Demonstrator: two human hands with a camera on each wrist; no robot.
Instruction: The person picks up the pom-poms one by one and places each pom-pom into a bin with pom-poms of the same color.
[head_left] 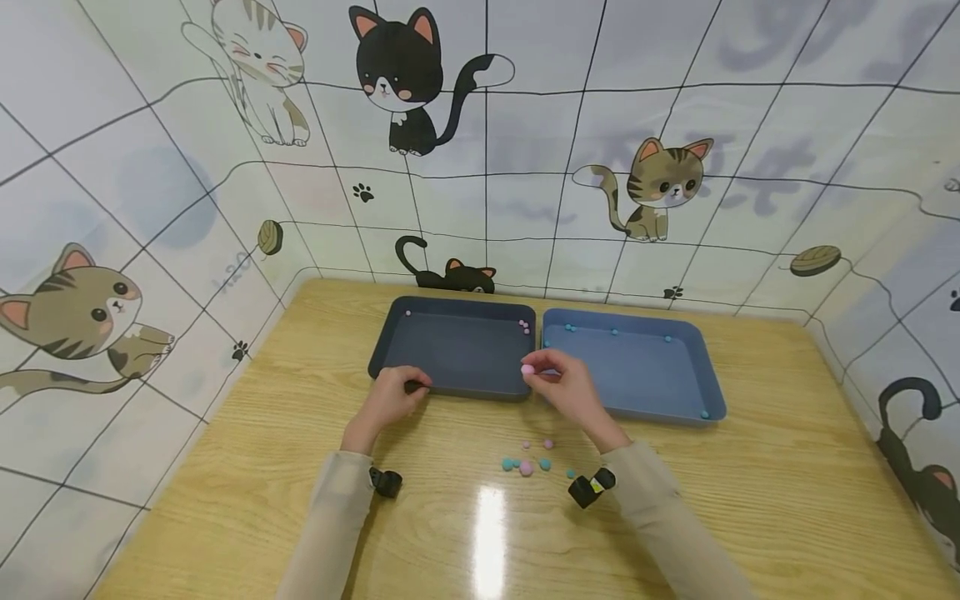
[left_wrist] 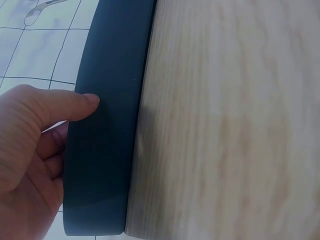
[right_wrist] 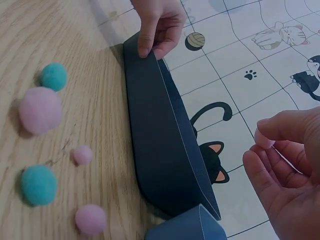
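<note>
While the left hand (head_left: 396, 392) pinches the near wall of the dark navy tray (head_left: 465, 354), thumb on the outer face and fingers over the rim, I have the right hand (head_left: 568, 388) holding a pink pompom (head_left: 528, 369) between thumb and fingertips; both grips are narrow, and the held ball hangs by that tray's near right corner, close to the seam with the blue tray (head_left: 637, 375). Inside the dark navy tray I count four small pink balls (head_left: 522, 322), one in the back left corner and three bunched at the back right; the blue tray holds six small teal balls (head_left: 615, 332), a pair and two singles along the back, one by the left wall, one in the near right corner.

Both trays stand side by side, their back edges near the cat-printed wall sheet (head_left: 525, 200); the table (head_left: 787, 467) runs on past their outer ends, giving me sideways room; toward the near side, seven loose pompoms (head_left: 527, 468), three pink and four teal, lie between the forearms, and the right wrist camera (head_left: 592, 487) sits just beside the rightmost teal one.
</note>
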